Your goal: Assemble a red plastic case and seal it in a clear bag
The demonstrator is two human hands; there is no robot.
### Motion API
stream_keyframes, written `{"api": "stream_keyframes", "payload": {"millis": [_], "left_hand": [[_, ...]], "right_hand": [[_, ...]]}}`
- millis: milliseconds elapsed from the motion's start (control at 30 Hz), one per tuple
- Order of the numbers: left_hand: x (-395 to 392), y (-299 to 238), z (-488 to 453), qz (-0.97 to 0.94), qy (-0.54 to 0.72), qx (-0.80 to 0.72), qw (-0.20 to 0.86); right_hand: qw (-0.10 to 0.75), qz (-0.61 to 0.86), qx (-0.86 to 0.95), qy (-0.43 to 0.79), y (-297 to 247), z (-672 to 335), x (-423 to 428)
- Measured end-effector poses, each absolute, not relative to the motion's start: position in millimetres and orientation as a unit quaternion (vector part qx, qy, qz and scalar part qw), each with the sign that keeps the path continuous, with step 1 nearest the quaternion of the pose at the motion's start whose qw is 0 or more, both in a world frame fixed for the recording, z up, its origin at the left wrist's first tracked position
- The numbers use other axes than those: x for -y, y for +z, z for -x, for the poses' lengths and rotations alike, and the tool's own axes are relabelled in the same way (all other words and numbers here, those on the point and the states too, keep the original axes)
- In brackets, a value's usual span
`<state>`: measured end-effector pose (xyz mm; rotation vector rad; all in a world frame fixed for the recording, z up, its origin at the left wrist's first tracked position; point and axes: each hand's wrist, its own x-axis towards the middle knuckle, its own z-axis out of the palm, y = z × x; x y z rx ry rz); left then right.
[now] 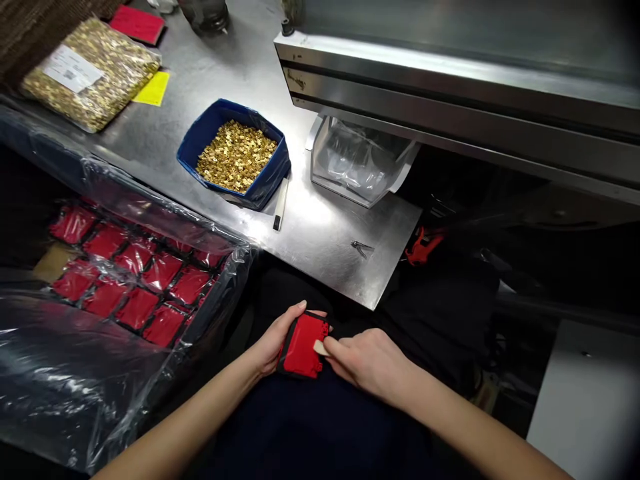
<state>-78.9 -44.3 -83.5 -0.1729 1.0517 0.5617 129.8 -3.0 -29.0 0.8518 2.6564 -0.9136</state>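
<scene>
Dim, overhead glare, darkened edges.

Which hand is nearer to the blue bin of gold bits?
Left. The left hand, holding a red piece, lies below the blue bin; the right hand sits farther right.

steel bench (320, 233) | blue bin of brass parts (235, 157) | bagged brass parts (90, 73) | yellow card (153, 89) | white marker (281, 205) | clear tray (357, 160)

Single view. The head-worn camera looked forward and down, close above the left hand (273, 341) and right hand (371, 364), with the table (320, 233) farther ahead.
</scene>
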Motion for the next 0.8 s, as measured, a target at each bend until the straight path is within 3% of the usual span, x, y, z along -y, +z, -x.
{"api": "stream_keyframes", "payload": {"millis": [800], "left_hand": [[47,-93,86,0.087,0.263,-0.459,0.844]], "right_hand": [[0.118,-0.319,-0.883,-0.324,-29,-114,10]]}}
